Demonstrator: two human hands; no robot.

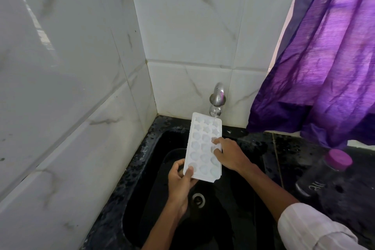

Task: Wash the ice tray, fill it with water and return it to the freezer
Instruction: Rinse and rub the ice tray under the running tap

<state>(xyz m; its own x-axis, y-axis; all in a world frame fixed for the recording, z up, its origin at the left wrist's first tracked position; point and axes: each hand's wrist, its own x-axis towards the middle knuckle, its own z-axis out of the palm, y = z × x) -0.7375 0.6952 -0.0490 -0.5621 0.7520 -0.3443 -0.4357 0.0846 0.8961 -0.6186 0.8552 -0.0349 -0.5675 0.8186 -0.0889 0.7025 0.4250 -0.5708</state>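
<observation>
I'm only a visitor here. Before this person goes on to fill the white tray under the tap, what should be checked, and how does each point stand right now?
1. Left hand grip on the white plastic ice tray: thumb on top of the near corner, ok.
2. Right hand: fingers rest on the tray's right-side cells, ok.
3. Tray under the steel wall tap: far right corner sits below the spout, ok.
4. Water running: a thin stream seems to fall, cannot tell for sure.
5. Tray over the black sink: ok.
6. Cells clean: cannot tell.
</observation>
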